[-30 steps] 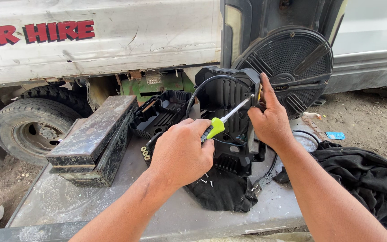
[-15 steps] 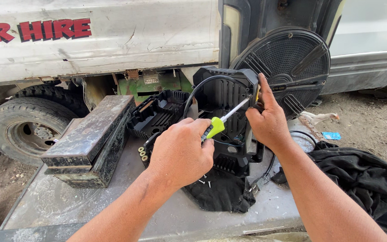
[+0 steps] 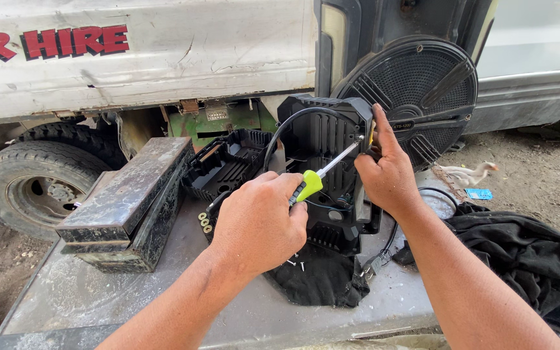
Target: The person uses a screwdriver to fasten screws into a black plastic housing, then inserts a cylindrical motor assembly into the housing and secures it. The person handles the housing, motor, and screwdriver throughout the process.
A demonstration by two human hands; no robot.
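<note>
My left hand [image 3: 259, 220] grips a screwdriver [image 3: 324, 172] with a bright green handle, its metal shaft pointing up and right. The tip meets the upper right edge of a black plastic housing [image 3: 324, 139] that stands upright on the table. My right hand [image 3: 389, 174] holds that housing's right side, fingers up along its edge. Black cables loop over the housing's top. A second open black casing [image 3: 227, 165] lies to its left. A few loose screws [image 3: 295, 262] rest on a black cloth [image 3: 322, 280] under the housing.
A grey metal table [image 3: 98, 301] carries a dark rusty metal box [image 3: 131, 204] at left. A round black fan grille [image 3: 422, 91] leans behind the housing. Dark clothing [image 3: 520, 253] lies at right. A white truck body [image 3: 163, 65] and its wheel [image 3: 37, 188] stand behind.
Both hands stay on the screwdriver and housing. The view has shifted slightly; nothing else has visibly moved.
</note>
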